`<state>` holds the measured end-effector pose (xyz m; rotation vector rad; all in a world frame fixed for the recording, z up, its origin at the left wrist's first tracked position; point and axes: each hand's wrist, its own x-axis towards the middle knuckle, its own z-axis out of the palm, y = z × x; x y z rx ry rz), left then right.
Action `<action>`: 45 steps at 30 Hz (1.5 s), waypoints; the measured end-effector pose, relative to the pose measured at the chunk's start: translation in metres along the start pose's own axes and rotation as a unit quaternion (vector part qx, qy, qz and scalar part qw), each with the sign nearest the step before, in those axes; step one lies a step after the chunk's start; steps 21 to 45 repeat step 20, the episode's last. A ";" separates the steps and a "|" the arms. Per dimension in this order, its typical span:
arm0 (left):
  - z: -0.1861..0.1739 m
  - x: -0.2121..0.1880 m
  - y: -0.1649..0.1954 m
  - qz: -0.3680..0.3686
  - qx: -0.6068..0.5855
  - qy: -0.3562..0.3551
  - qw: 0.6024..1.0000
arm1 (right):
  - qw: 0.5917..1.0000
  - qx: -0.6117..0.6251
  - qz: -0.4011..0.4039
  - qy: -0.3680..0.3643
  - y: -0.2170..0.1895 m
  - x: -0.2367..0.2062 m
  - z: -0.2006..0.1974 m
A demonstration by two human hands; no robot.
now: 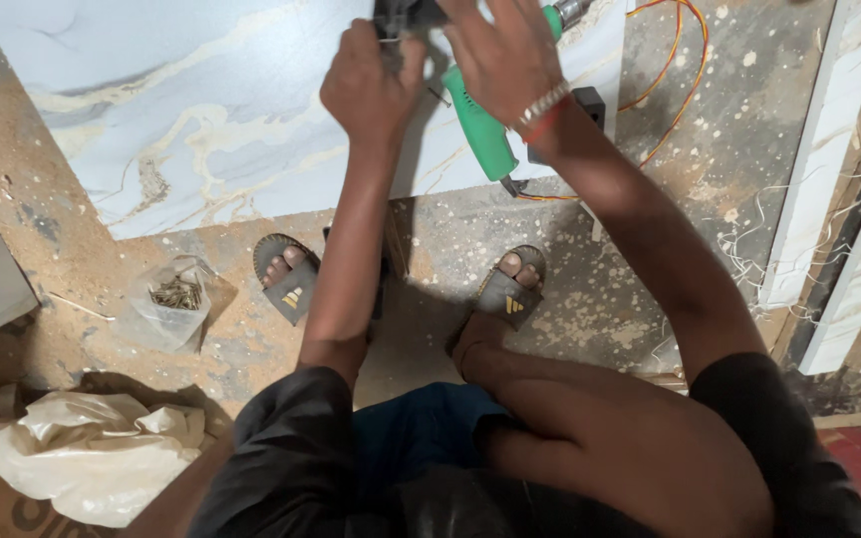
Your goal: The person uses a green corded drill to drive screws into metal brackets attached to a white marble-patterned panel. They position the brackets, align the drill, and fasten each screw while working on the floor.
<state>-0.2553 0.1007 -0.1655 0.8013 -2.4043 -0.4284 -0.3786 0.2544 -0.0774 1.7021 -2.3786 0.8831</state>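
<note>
Green drill [480, 125] under right hand [505, 55] fingers, left hand [371, 80] beside, marbled panel [201, 110]

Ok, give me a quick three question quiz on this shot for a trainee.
1. True or false: the right hand rests on a green drill.
2. Where does the clear bag of screws lie? A) on the marble panel B) on the dusty floor beside the sandal C) in the left hand
3. Fill in: the left hand works over the ___ panel.

Key: 1 true; 2 B; 3 marble. The bag lies next to the sandal.
</note>
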 end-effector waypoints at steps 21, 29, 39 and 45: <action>0.025 0.003 -0.016 0.014 -0.120 -0.037 0.992 | 0.884 0.070 0.432 -0.166 -0.040 -0.067 0.011; 0.025 0.003 -0.016 0.014 -0.120 -0.037 0.992 | 0.884 0.070 0.432 -0.166 -0.040 -0.067 0.011; 0.025 0.003 -0.016 0.014 -0.120 -0.037 0.992 | 0.884 0.070 0.432 -0.166 -0.040 -0.067 0.011; 0.025 0.003 -0.016 0.014 -0.120 -0.037 0.992 | 0.884 0.070 0.432 -0.166 -0.040 -0.067 0.011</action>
